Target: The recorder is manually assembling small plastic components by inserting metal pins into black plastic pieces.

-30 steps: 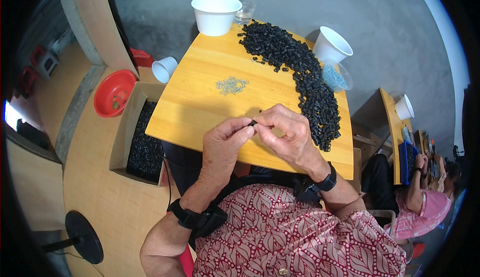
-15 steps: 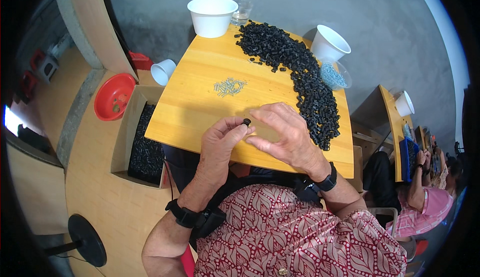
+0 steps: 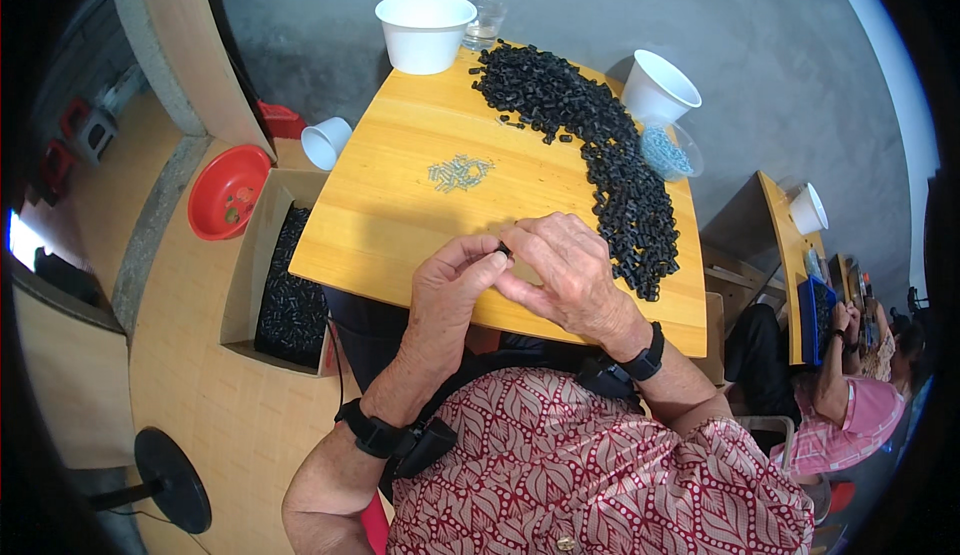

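Note:
Between thumb and forefinger, my left hand (image 3: 451,280) pinches a small black plastic piece (image 3: 505,251) above the table's near part. My right hand (image 3: 566,267) meets it from the other side, thumb and fingertips closed at the piece; whether they hold a further small part is hidden. Beyond my hands lies a small heap of silvery metal pins (image 3: 460,173). To the right, a long curved pile of black plastic pieces (image 3: 632,185) runs from the far edge down toward my right hand.
On the yellow wooden table (image 3: 380,185) stand a white tub (image 3: 425,40), a clear cup (image 3: 484,27), another white tub (image 3: 660,87) and a clear bowl of bluish bits (image 3: 667,151). A carton of black parts (image 3: 290,295) and a red basin (image 3: 228,195) sit left. Another person (image 3: 850,405) works at right.
My right hand has closed in from the right, its thumb and fingertips now at the black piece. My left hand has shifted slightly right, still pinching it.

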Demonstrator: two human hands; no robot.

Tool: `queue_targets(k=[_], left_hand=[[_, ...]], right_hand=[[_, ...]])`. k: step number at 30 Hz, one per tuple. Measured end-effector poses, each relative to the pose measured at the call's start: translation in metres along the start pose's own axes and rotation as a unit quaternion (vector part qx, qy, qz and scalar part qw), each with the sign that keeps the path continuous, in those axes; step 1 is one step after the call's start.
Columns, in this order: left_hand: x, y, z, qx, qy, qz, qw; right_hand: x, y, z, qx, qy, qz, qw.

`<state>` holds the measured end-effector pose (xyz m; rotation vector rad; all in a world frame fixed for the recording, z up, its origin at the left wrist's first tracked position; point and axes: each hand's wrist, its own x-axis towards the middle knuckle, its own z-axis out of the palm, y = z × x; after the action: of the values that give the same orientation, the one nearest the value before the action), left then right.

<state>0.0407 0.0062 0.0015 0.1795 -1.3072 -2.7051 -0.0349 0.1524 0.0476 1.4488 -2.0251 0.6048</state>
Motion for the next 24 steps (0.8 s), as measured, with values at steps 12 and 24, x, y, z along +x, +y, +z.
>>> queue_targets(k=[12, 24], left_hand=[[-0.005, 0.021, 0.001, 0.141, -0.052, -0.023, 0.988], [-0.008, 0.009, 0.002, 0.119, -0.049, 0.027, 0.991]], right_hand=[[0.0, 0.0, -0.007, 0.025, 0.023, 0.014, 0.999], [-0.006, 0.001, 0.001, 0.047, 0.04, 0.006, 0.998]])
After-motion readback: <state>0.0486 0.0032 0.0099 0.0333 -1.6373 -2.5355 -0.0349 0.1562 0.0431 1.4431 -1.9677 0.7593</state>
